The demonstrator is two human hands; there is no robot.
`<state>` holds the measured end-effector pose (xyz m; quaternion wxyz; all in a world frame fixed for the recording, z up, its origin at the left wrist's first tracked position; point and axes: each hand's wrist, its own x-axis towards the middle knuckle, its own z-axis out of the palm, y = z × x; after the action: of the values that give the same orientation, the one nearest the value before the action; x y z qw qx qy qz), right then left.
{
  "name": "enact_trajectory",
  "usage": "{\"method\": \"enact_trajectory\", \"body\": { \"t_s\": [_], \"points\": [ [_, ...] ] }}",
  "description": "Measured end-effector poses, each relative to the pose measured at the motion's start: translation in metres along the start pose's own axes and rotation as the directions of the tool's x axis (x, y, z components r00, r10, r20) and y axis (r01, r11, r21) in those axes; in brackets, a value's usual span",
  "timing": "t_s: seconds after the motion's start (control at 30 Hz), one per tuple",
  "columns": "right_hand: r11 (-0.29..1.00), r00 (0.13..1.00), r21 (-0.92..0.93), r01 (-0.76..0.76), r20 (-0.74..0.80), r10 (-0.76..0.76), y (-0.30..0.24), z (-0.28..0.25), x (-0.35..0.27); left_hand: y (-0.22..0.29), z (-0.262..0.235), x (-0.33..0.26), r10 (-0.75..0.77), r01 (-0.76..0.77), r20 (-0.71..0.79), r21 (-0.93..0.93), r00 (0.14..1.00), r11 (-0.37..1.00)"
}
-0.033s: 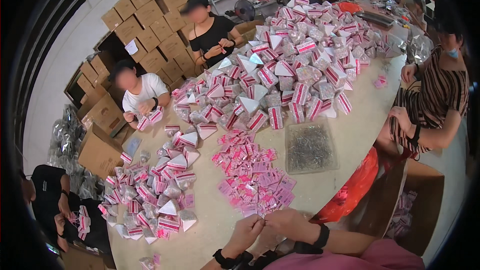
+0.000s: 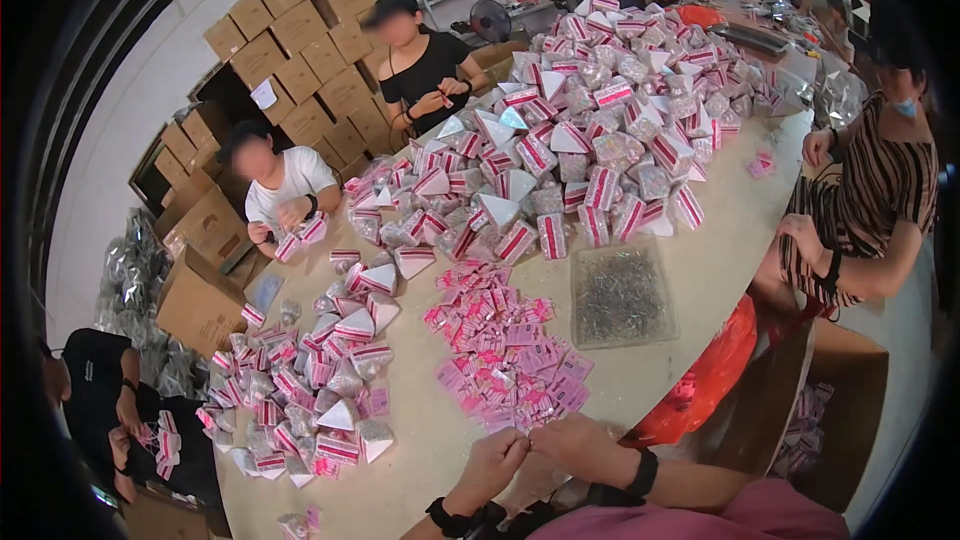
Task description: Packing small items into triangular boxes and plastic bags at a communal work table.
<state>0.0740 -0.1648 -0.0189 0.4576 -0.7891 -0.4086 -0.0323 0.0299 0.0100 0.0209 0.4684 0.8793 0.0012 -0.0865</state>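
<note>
Your left hand [image 2: 497, 462] and right hand [image 2: 580, 448] met at six o'clock, pinching something too small to identify, just beside the pink packet heap [image 2: 510, 355] for easy reach across the tabletop [image 2: 720, 240].

Single head-worn fisheye view — steeply down, near the table [image 2: 720, 240] edge

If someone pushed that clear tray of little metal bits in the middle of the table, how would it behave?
The clear tray sits flat and low on the table, so it would probably slide rather than tip. Its thin transparent walls look light and somewhat flexible. The loose metal bits inside would likely shift and rattle, perhaps spilling if it were lifted unevenly.
</note>
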Motion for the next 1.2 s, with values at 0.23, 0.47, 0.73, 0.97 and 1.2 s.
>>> {"method": "enact_trajectory", "body": {
  "t_s": [0.23, 0.47, 0.73, 0.97, 1.2],
  "points": [
    [0.972, 0.99, -0.213, 0.095, -0.078, -0.114, 0.001, 0.0, 0.002, -0.01, 0.005, 0.007, 0.034, -0.036, -0.035, -0.057, 0.999, 0.998],
    [0.489, 0.802, 0.718, -0.495, 0.161, 0.576, 0.04, 0.008, -0.001, 0.013, -0.029, 0.078, 0.036, -0.033, -0.04, 0.064, 0.999, 0.997],
    [0.047, 0.634, 0.745, -0.665, 0.531, 0.562, 0.086, -0.015, -0.008, 0.002, -0.045, 0.281, 0.422, -0.291, -0.11, 0.571, 0.9, 0.768],
    [-0.121, 0.625, 0.733, -0.669, 0.644, 0.442, 0.097, -0.012, -0.016, -0.04, -0.018, 0.36, 0.389, -0.016, -0.27, 0.804, 0.881, 0.595],
    [-0.134, 0.624, 0.731, -0.669, 0.651, 0.432, 0.089, -0.034, -0.003, -0.021, -0.003, 0.362, 0.28, 0.047, -0.288, 0.768, 0.916, 0.638]
  ]
}}
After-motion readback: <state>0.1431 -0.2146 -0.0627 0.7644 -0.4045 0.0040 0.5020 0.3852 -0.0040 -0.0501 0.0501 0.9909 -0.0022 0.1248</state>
